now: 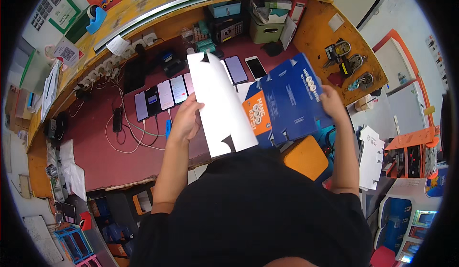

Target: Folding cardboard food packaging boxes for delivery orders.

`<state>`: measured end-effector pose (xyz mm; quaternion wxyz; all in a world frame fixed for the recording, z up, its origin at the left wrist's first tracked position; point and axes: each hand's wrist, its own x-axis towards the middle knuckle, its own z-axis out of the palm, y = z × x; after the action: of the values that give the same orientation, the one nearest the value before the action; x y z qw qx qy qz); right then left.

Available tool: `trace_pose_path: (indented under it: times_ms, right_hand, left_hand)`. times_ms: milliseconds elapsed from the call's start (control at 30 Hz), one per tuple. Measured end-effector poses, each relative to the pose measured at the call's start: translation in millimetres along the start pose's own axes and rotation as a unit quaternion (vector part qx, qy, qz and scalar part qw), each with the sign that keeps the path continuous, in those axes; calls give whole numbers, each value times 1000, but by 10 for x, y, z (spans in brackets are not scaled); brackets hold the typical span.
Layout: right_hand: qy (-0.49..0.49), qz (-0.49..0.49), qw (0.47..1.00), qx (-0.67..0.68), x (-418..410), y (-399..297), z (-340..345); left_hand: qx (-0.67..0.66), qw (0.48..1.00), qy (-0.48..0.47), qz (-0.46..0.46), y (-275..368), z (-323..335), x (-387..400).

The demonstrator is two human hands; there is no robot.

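Observation:
My left hand (186, 120) grips the edge of a die-cut cardboard sheet (220, 102), its plain white face turned up and slightly curved, with notches at both ends. Over to the right, my right hand (331, 104) holds the far edge of a blue printed box blank (296, 102). An orange panel (258, 113) with lettering shows beside the white sheet, which overlaps the blue part. Whether the white and blue parts are one folded piece or separate sheets, I cannot tell. Both are held above the front edge of the red desk (107, 166).
Several smartphones (165, 95) lie across the desk, some with charging cables (122, 116). Behind them stand a small safe (231, 32) and a green bin (265, 30). An orange stool seat (306, 157) is below the blank. White cut sheets (371, 156) are stacked at right.

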<state>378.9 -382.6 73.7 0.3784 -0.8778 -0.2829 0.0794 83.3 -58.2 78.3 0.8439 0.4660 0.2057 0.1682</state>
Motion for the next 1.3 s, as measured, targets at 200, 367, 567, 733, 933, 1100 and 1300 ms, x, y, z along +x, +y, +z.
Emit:
trace_pose_path:
  times_ms: [200,367,567,733,933,1100,1300]
  right_hand:
    - [69,-22,997,-27,-3,-753,-831]
    - [178,-69,949,-252,-236,-1501,-783]
    - [143,-210,890,-379,-353,-1439,-88]
    - [-153,-280,889,-327,-607,-641,1088]
    - [-264,-311,897,-170,-1067,-327,1639]
    - [-306,-250,902,-173,-1028,-416,1415]
    - [-189,-231,940,-164,-1183,-507,1400]
  left_hand:
    - [-84,990,-109,-24,-110,277,213]
    - [10,995,-63,-81,-967,88,574]
    - [189,966,4,-176,-1692,-196,698]
    - [565,737,77,362,-1432,-141,520]
    - [744,563,-333,139,-1274,-65,218]
    - [798,537,-232,144,-1187,-17,330]
    - [778,485,-352,190,-1099,-96,608]
